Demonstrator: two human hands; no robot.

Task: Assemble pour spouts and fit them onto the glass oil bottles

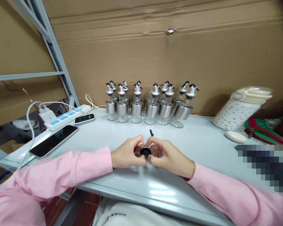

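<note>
Over the table in front of me, both hands hold a bottle pourer spout, its round black stopper end [145, 152] turned toward me. My left hand [129, 153] pinches it from the left with thumb and curled fingers. From the right, my right hand [167, 156] grips the same piece between thumb and fingers. Just beyond the fingertips a small black flap [151, 133] shows; whether it belongs to the held spout I cannot tell. Behind stand several glass oil bottles [136, 108] with steel sleeves, each visible one topped by a silver and black pourer spout.
On the left lie a phone [54, 141], a small black device [85, 119] and a white power strip [68, 117] with cables. A dotted tumbler [238, 110] and a cream oval object [235, 137] are at the right. A cardboard wall [141, 56] closes off the back.
</note>
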